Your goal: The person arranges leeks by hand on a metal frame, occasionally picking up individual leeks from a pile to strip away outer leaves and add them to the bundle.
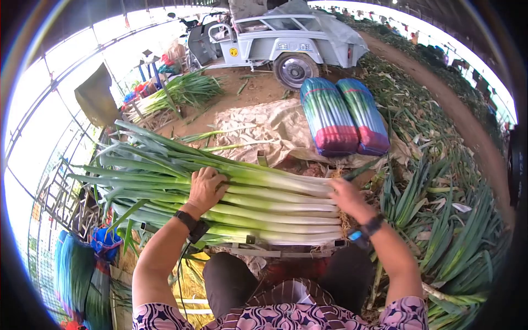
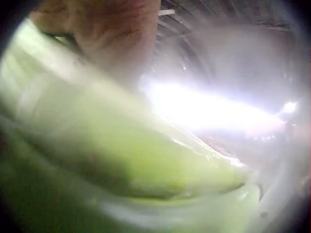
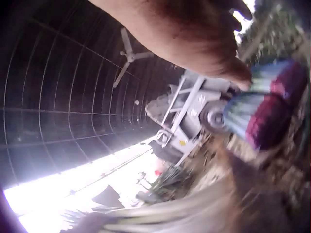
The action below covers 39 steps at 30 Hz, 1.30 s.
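Observation:
A wide row of leeks [image 1: 275,203] lies crosswise before me, green leaves at the left, white shafts and brown roots [image 1: 346,223] at the right. My left hand [image 1: 206,190] grips the leeks where green turns pale, its fingers bent over the far side. Close up in the left wrist view, pale green leek shafts [image 2: 141,155] run right under that hand. At the white end is my right hand [image 1: 351,201], its fingers by the root ends of the far leeks. The right wrist view shows its thumb [image 3: 238,75] stretched out and nothing in its grasp.
Two wrapped leek bundles [image 1: 330,118] stand on a beige cloth [image 1: 247,124] beyond the row. A grey cargo tricycle [image 1: 291,49] is parked behind. Loose leeks [image 1: 456,236] pile up on the right; more wrapped bundles [image 1: 74,269] sit at lower left. A metal rail [image 1: 286,253] runs along the near side.

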Motion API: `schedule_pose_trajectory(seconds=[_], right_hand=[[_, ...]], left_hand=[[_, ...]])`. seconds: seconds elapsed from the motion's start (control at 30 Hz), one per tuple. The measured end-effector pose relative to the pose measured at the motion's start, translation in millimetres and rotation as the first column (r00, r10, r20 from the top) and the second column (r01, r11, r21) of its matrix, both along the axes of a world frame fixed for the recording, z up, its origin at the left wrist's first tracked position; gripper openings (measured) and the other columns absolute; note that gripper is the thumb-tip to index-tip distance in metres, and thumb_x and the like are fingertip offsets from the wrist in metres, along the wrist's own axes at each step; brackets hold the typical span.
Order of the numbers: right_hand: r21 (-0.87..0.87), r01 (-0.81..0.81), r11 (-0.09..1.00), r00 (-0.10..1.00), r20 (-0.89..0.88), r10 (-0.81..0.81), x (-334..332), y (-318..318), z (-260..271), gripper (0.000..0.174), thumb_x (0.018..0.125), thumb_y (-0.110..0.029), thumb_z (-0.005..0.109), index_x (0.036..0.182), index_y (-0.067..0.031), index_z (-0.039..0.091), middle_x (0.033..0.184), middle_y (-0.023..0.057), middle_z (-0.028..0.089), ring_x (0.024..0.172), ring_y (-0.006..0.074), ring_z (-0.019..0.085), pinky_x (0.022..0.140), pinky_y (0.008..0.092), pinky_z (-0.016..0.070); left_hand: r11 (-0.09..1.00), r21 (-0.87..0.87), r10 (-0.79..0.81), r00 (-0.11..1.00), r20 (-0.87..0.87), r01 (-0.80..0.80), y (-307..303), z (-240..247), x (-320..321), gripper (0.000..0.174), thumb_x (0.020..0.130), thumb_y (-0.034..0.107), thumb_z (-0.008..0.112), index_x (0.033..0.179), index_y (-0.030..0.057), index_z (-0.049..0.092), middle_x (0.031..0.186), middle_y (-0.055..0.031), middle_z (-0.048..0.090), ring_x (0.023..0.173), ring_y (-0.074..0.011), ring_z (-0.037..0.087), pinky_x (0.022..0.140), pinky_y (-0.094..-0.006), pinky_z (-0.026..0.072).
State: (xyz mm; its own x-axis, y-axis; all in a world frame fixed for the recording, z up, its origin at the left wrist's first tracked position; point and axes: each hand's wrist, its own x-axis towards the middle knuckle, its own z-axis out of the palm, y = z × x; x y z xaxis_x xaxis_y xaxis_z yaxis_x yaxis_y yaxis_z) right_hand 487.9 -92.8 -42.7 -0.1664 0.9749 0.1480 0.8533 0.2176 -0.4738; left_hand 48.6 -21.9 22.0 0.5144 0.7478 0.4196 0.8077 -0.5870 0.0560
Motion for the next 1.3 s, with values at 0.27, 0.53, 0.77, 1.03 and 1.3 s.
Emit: schedule_pose_trajectory(seconds=[0.27,0.53,0.77,1.03,1.3], right_hand=[[0.163,-0.103,0.981,0.937,0.348,0.04,-28.5,40.4,-42.3,0.024,0.086,-0.012,0.06,0.11,-0.0095,0.059,0.114,0.0128,0.058,0.11,0.0369,0.056,0.087,0.0481,0.0505],[0.155,-0.195,0.968,0.977,0.114,0.179,-0.7,27.9,-47.5,0.026,0.085,-0.02,0.064,0.109,-0.0096,0.065,0.102,0.0139,0.063,0.097,0.0341,0.062,0.084,0.0438,0.0501],[-0.097,-0.05,0.994,0.989,0.137,0.063,-7.7,20.1,-24.2,0.024,0.086,-0.024,0.064,0.108,-0.0163,0.072,0.097,0.014,0.064,0.093,0.0323,0.062,0.082,0.0434,0.0496],[-0.061,-0.055,0.997,0.972,0.224,0.067,-30.1,15.1,-48.7,0.045,0.092,-0.026,0.056,0.132,-0.0064,0.052,0.128,0.0231,0.053,0.114,0.0411,0.054,0.095,0.0485,0.0451],[-0.117,-0.099,0.988,0.959,0.255,0.127,-25.0,13.0,-69.2,0.056,0.101,-0.028,0.041,0.152,-0.0119,0.025,0.152,0.018,0.031,0.141,0.0372,0.027,0.115,0.0474,0.0204]], left_hand=[[0.991,-0.009,0.12,0.936,-0.331,-0.13,10.1,41.4,0.3,0.07,0.072,0.047,0.077,0.129,0.0113,0.057,0.129,-0.0117,0.051,0.127,-0.0328,0.039,0.105,-0.0489,0.03],[0.995,-0.085,-0.069,0.951,-0.302,0.046,11.5,32.6,0.5,0.055,0.08,0.049,0.07,0.124,0.0175,0.064,0.108,-0.0095,0.055,0.107,-0.0284,0.053,0.097,-0.0445,0.0371],[0.994,-0.052,-0.104,0.925,-0.365,0.091,13.9,16.2,-1.3,0.041,0.084,0.048,0.064,0.123,0.0331,0.065,0.103,-0.0085,0.054,0.102,-0.0273,0.052,0.09,-0.0418,0.039],[0.993,0.002,-0.105,0.908,-0.407,0.115,23.5,-2.0,-6.9,0.042,0.091,0.052,0.053,0.129,0.0355,0.06,0.129,-0.0128,0.054,0.114,-0.0293,0.049,0.096,-0.045,0.0351],[0.937,0.116,-0.335,0.942,0.033,0.329,-30.9,27.9,-34.5,0.045,0.081,0.032,0.07,0.124,0.0189,0.062,0.124,-0.0133,0.052,0.122,-0.0317,0.047,0.11,-0.0501,0.0286]])
